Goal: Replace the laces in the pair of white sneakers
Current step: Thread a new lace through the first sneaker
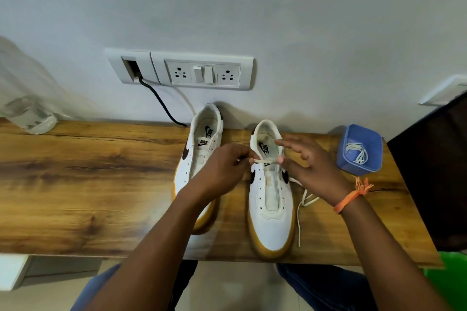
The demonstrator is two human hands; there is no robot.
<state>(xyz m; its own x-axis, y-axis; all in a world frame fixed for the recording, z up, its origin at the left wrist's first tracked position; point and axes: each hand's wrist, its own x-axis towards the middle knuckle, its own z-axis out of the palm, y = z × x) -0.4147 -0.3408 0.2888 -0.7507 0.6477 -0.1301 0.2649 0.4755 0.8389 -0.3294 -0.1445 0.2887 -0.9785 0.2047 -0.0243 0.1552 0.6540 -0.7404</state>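
Two white sneakers with tan soles stand side by side on the wooden table, toes toward me. The left sneaker point(202, 151) is partly hidden by my left forearm. Over the right sneaker point(271, 197) a short stretch of white lace point(264, 160) runs taut across its upper eyelets. My left hand point(222, 166) pinches the lace's left end. My right hand point(305, 166) pinches the right end between thumb and forefinger, its other fingers spread. The rest of the lace point(302, 207) trails on the table to the right of the shoe.
A blue plastic box point(360, 149) holding more white laces stands at the right. A black screen point(434, 171) fills the right edge. A socket panel point(202, 72) with a black cable is on the wall behind. Crumpled plastic point(30, 113) lies far left. The table edge point(75, 255) is near me.
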